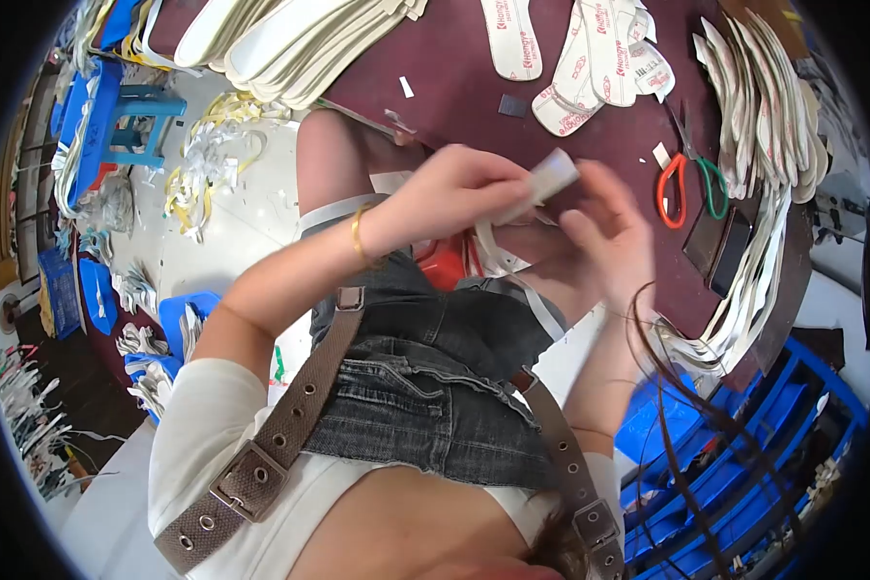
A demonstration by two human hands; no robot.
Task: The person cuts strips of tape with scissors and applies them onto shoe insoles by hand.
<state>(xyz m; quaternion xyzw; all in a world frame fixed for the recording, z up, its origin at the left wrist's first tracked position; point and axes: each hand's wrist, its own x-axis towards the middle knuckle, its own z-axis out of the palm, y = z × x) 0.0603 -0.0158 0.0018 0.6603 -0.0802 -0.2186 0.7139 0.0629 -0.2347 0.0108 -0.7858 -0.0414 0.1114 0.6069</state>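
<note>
My left hand (464, 193) is closed, pinching a whitish strip (554, 174) whose short upper end sticks out past the fingers. A narrow white tail hangs below it, over my lap. My right hand (614, 232) is just right of the strip, thumb and fingers curved and apart, slightly blurred. I cannot tell whether its fingertips touch the strip. Beyond the hands, on the dark red table (435, 92), are printed white insoles (599, 58). Scissors (684, 174) with one red and one green handle lie to the right.
Stacked cream sole-shaped pieces (309, 43) lie at the upper left, another stack (759, 106) at the right. A dark phone-like object (730, 253) lies beside a bundle of white strips (764, 280). A blue stool (140, 126) and scraps (217, 155) are on the left floor; blue racks (764, 435) stand lower right.
</note>
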